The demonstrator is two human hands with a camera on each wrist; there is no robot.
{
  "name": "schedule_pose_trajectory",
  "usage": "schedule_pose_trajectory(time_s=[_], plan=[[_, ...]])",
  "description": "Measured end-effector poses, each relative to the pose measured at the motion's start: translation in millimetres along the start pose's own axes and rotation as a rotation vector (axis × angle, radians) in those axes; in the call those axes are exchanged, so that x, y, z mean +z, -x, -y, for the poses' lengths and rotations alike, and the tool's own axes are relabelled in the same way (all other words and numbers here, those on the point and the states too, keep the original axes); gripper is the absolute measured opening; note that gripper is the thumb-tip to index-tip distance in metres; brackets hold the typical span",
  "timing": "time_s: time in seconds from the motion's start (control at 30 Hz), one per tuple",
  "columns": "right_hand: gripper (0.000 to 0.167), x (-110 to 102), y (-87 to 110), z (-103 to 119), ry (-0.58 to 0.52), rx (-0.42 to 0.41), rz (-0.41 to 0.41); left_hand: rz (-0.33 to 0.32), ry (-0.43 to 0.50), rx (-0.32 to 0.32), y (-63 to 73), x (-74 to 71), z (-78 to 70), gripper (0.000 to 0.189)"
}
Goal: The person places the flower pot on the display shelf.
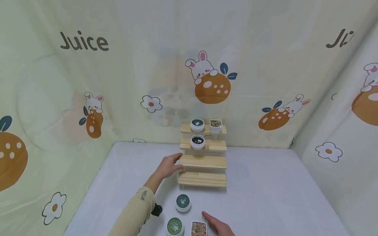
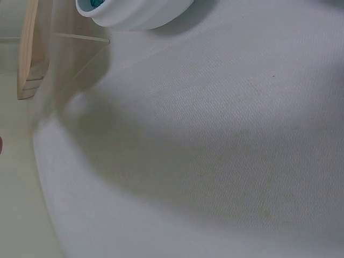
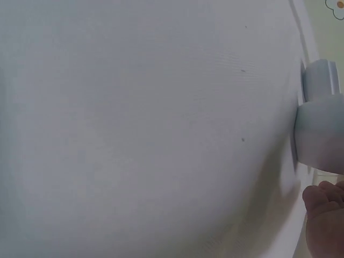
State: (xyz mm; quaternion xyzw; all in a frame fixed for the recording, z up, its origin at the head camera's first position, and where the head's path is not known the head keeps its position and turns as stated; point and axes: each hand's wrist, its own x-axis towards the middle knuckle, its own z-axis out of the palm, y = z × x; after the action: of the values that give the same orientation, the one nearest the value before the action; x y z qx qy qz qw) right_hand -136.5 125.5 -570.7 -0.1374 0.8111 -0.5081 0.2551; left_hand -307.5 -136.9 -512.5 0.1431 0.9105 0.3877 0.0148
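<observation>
1 × small white sq. pot w/ beige-brown gravel top (image 1: 198, 227): on bench, close to me, bottom edge of head view, partly cut off. My R hand (image 1: 220, 226) is at its R side, fingers spread, one straight past the pot's far R corner; no firm grip seen.

1 × stepped display stand, four pale wooden boards (image 1: 203, 161): on bench, ahead of me. My L hand (image 1: 167, 166) at L end of third board from top, thumb & fingers parted; can't tell if they pinch the board.

1 × white rd. pot w/ teal fill (image 1: 183, 202): on bench, just in front of stand, L side.

1 × white rd. pot w/ green fill (image 1: 175, 226): L of sq. gravel pot, nearer me than teal one.

On stand: top board, white rd. pot w/ dark teal fill (image 1: 197, 125) L, white sq. pot w/ brownish gravel (image 1: 216, 126) R; second board, white rd. pot w/ dark fill & pale bits (image 1: 197, 142).

Surrounds: white-covered bench (image 1: 260, 190); cream sheet w/ rabbits, orange fruit, flowers & "Juice" print (image 1: 133, 75); my beige L sleeve (image 1: 133, 209).
</observation>
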Motion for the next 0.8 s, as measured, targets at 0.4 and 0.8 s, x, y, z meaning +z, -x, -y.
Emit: schedule_pose_trajectory(time_s=[0.4, 0.8], plan=[[0.076, 4.7, 3.2, -17.7, -0.143, -0.175, 0.071, -0.004, 0.001, 0.002, 0.7, -1.3, -1.0, 0.06], [0.086, 7.2, -8.4, -22.5, -0.38, -0.089, 0.162, 0.001, 0.016, -0.001, 0.9, -1.0, -0.3, 0.06]])
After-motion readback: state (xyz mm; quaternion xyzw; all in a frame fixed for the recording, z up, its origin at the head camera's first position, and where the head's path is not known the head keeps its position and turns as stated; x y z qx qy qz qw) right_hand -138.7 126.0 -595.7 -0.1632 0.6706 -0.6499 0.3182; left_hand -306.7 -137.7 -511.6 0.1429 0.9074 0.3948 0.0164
